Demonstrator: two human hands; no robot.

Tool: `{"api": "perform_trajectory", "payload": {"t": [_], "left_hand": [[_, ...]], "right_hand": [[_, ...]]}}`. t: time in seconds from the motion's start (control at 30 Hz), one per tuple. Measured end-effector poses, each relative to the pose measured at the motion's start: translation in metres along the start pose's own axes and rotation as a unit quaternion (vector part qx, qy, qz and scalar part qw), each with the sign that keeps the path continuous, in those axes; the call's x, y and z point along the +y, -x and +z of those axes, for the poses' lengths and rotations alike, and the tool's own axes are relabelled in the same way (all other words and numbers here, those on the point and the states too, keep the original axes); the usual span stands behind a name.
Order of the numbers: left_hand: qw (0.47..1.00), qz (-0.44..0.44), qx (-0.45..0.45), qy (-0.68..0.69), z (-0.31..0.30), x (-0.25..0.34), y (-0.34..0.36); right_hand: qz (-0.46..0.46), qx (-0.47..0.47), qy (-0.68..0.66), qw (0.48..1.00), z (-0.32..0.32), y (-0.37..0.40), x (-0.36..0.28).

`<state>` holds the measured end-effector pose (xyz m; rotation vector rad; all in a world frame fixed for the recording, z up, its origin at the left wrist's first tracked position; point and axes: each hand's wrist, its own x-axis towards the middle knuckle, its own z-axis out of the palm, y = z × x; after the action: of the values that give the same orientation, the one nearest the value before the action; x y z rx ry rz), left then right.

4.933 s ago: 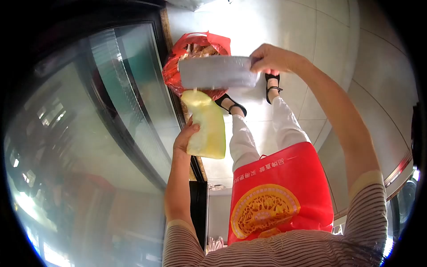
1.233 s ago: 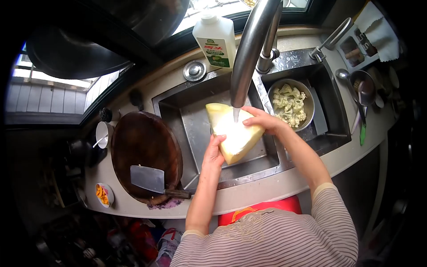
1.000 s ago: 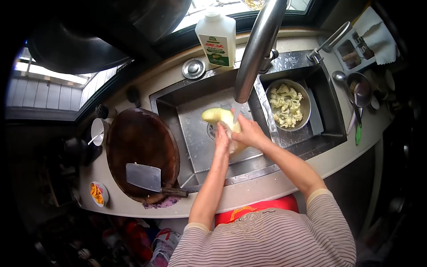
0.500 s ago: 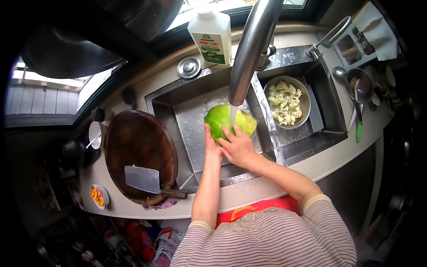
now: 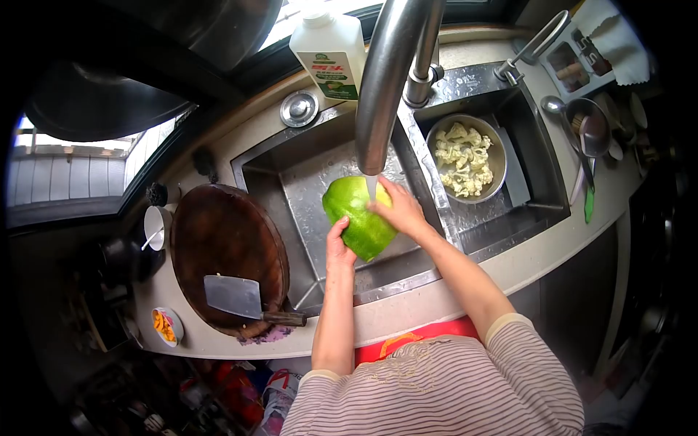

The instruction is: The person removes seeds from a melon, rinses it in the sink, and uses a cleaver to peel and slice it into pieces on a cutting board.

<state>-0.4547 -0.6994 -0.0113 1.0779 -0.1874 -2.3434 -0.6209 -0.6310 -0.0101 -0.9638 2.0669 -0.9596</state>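
Note:
A large green-skinned melon piece (image 5: 360,218), glossy and wet, is held above the left sink basin (image 5: 305,211) under a thin stream of water (image 5: 371,187). My left hand (image 5: 339,243) grips it from the lower left, with the thumb on the skin and the other fingers hidden beneath. On its upper right side rests my right hand (image 5: 401,209), its fingers curled over the edge and partly out of sight. The steel faucet (image 5: 385,87) hangs directly over the melon piece.
A metal bowl of cauliflower florets (image 5: 463,160) sits in the right basin. Left of the sink, a cleaver (image 5: 236,294) lies on a round wooden chopping board (image 5: 225,240). A white bottle (image 5: 329,54) and a drain strainer (image 5: 299,108) stand behind the basin.
The melon piece has been turned, so more green skin faces up and its pale side shows less. My right hand has shifted up and right, while my left has moved slightly down and left.

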Motion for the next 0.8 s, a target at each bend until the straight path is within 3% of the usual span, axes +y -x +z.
{"api": "perform_trajectory", "payload": {"t": [0.03, 0.07, 0.2, 0.3, 0.33, 0.37, 0.43, 0.47, 0.57, 0.6, 0.63, 0.7, 0.8], "left_hand": [[1.0, -0.003, -0.003, 0.002, -0.001, 0.0, 0.004], [1.0, -0.005, -0.006, 0.004, -0.002, 0.001, 0.007], [0.999, 0.009, 0.028, -0.028, -0.001, -0.006, 0.009], [0.978, 0.15, 0.008, -0.146, 0.02, -0.017, 0.018], [0.968, 0.171, 0.018, -0.181, 0.032, -0.016, 0.021], [0.95, 0.198, 0.023, -0.241, 0.036, -0.017, 0.02], [0.899, 0.252, 0.033, -0.357, 0.048, -0.015, 0.02], [0.81, 0.307, 0.045, -0.497, 0.052, -0.013, 0.023], [0.623, 0.27, 0.101, -0.727, 0.093, -0.027, 0.057], [0.503, 0.387, 0.078, -0.769, 0.075, -0.042, 0.047], [0.439, 0.324, 0.054, -0.836, 0.084, -0.043, 0.054], [0.434, 0.388, 0.039, -0.812, 0.08, -0.049, 0.054], [0.453, 0.404, -0.016, -0.795, 0.074, -0.04, 0.075]], "right_hand": [[0.026, 0.009, -0.096, 0.995, 0.001, 0.002, 0.001], [0.09, -0.01, -0.08, 0.993, -0.005, 0.005, 0.006], [0.059, 0.034, 0.007, 0.998, -0.007, 0.028, -0.013], [-0.061, 0.099, 0.112, 0.987, 0.009, 0.034, -0.007], [-0.055, 0.052, 0.14, 0.987, 0.007, 0.041, -0.015], [-0.034, 0.03, 0.064, 0.997, 0.008, 0.044, -0.011], [0.005, -0.014, -0.089, 0.996, 0.007, 0.044, -0.004], [0.023, -0.051, -0.102, 0.993, 0.002, 0.045, -0.006], [0.026, 0.024, -0.257, 0.966, 0.007, 0.045, -0.034], [0.147, 0.017, -0.38, 0.913, 0.001, 0.041, -0.047], [0.216, 0.047, -0.454, 0.863, -0.002, 0.036, -0.052], [0.188, 0.075, -0.516, 0.832, 0.005, 0.033, -0.038], [0.147, 0.043, -0.555, 0.817, -0.001, 0.033, -0.028]]}}
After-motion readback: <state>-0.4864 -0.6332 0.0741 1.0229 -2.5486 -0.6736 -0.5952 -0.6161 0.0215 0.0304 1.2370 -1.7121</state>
